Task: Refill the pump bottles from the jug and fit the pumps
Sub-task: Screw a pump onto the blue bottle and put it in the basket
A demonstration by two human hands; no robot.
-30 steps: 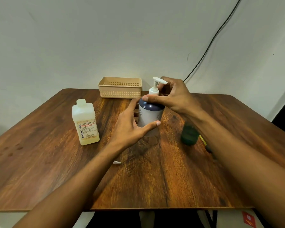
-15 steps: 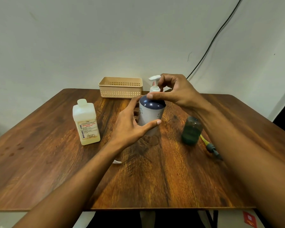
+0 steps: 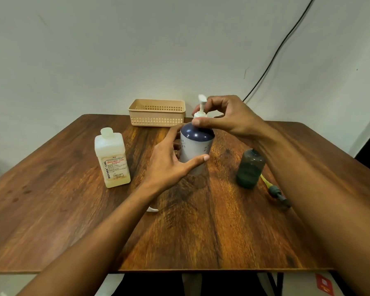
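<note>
Head: jug (image 3: 112, 159), basket (image 3: 157, 113), green bottle (image 3: 250, 168) around pump bottle (image 3: 195, 144)

A white pump bottle (image 3: 195, 149) with a navy top and white pump (image 3: 200, 107), a pale-yellow jug (image 3: 112, 159), a dark-green bottle (image 3: 250, 168), a beige lattice basket (image 3: 157, 113), a brown wood-grain tabletop (image 3: 201, 227).

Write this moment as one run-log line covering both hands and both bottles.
left hand: grips white bottle | right hand: pinches pump collar at neck | green bottle: no pump fitted | loose pump: lies beside it
</note>
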